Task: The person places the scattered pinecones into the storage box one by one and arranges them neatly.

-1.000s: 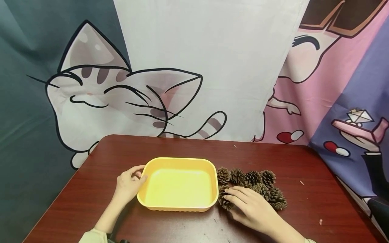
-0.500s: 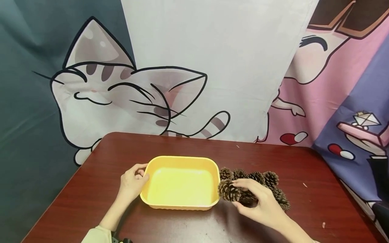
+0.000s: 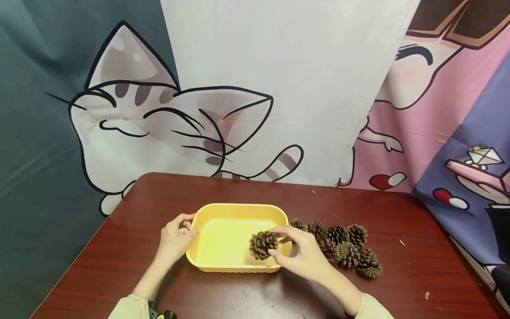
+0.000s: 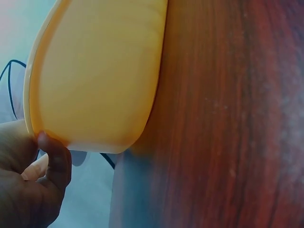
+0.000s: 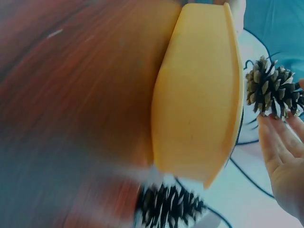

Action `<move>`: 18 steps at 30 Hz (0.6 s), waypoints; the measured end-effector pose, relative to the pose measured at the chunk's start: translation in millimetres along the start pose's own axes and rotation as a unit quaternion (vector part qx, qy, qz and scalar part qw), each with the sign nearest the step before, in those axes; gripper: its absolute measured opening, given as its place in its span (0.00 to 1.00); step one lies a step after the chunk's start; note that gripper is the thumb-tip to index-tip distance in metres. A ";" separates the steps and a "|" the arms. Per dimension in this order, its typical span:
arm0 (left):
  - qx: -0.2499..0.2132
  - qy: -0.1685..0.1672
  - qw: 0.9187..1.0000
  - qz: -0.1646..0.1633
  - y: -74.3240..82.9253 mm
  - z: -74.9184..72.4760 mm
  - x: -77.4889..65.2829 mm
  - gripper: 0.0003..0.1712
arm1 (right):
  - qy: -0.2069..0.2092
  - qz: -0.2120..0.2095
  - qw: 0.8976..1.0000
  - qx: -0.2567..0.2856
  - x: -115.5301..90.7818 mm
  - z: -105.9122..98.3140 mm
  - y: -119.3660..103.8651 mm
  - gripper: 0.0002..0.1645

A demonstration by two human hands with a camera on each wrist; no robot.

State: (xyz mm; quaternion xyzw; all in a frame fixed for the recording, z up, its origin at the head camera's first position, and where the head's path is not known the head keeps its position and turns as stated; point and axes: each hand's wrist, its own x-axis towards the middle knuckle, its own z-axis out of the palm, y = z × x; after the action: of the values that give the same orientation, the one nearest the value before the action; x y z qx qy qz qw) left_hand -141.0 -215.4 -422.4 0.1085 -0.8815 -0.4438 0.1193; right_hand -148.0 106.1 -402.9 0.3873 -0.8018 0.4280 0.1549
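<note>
A yellow plastic tray [image 3: 223, 241] stands on the table with nothing lying in it. My left hand [image 3: 175, 235] grips its left rim, thumb at the wall, as the left wrist view also shows on the tray's side [image 4: 99, 76]. Above the tray's right part, my right hand [image 3: 303, 252] pinches a brown pine cone [image 3: 263, 245] between thumb and fingers. In the right wrist view the held pine cone [image 5: 273, 89] is raised beyond the tray's rim.
Several more pine cones [image 3: 346, 252] lie in a cluster on the table right of the tray. The dark red wooden table [image 3: 239, 297] has small pale scraps on it. Behind its far edge hangs a printed cloth [image 3: 311, 88] with cartoon cats.
My right hand lifts the pine cone from the cluster and carries it left, over the tray's right rim. The left hand keeps its grip. The head view shifts slightly.
</note>
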 end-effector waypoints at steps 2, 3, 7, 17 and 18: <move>0.000 0.002 1.000 0.004 -0.2 0.1 -0.2 0.18 | -0.010 0.016 1.000 -0.001 5.2 8.0 -3.7 0.25; 0.000 0.003 1.000 0.007 -0.3 0.1 -0.5 0.18 | -0.018 0.025 1.000 -0.001 7.5 11.8 -5.5 0.24; 0.000 0.006 1.000 0.010 0.2 0.3 -1.5 0.19 | -0.046 0.042 0.998 0.014 17.6 24.9 -12.7 0.23; -0.018 -0.004 1.000 -0.007 1.0 -0.9 -1.1 0.20 | -0.098 0.091 0.991 0.001 40.8 64.0 -23.1 0.22; -0.016 -0.004 1.000 -0.008 1.0 -0.6 -0.7 0.20 | -0.101 0.095 0.990 -0.005 42.4 68.0 -23.7 0.23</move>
State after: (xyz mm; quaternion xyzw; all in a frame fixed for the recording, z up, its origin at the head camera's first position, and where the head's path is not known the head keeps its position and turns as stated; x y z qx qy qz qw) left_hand -140.2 -215.0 -421.4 0.1120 -0.8738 -0.4592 0.1143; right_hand -152.1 22.6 -404.8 0.3494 -0.8486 0.3959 0.0335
